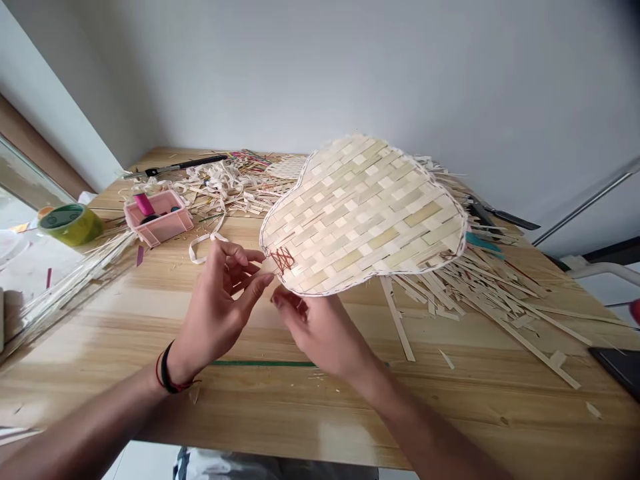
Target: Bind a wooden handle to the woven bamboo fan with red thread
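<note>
A woven bamboo fan (363, 213) with a white braided edge is held up tilted over the table. Reddish-brown thread (283, 261) criss-crosses its weave near the left corner. My left hand (220, 307) pinches a short pale tab at that corner between thumb and fingers. Just below the same corner is my right hand (320, 327), its thumb and fingers bent together under the fan's lower edge. Its fingertips are partly hidden, and I cannot make out what they hold.
On the wooden table (200, 413), a pink basket (165, 230) and a yellow-green tape roll (70, 223) stand at the left. Bamboo strips (500, 300) lie scattered at the right, with white ribbon scraps (220, 177) behind. A green strip (265, 363) lies under my hands.
</note>
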